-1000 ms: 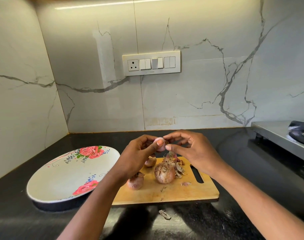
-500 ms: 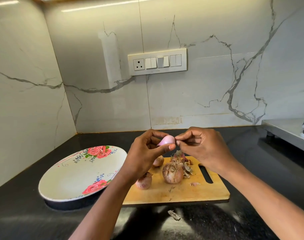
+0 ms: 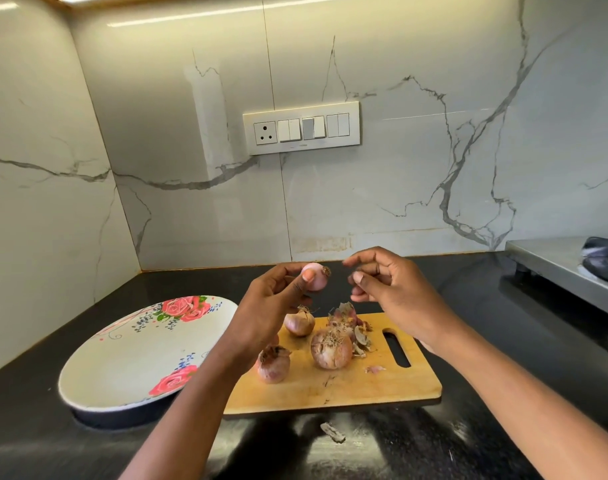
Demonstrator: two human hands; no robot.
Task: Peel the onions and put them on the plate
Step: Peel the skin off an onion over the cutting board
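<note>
Right hand [image 3: 396,289] has pulled away from the onion [image 3: 315,277], fingers loosely curled, maybe pinching a skin scrap, cannot tell; left hand [image 3: 274,299] grips the near-peeled onion mid-frame above the board [image 3: 382,389]; plate [image 3: 129,358] lower left bare; root tuft remains.

We see our left hand [image 3: 274,306] and right hand [image 3: 396,292] bare, forearms unsleeved from five and seven o'clock, nails short, no rings or watch.

left hand [image 3: 278,299]: raised above the cutting board [image 3: 333,386], thumb and fingertips pinching a peeled onion [image 3: 315,277]
right hand [image 3: 392,289]: raised above the board's right half, just beside the onion, fingers loosely curled, apart from it
</note>
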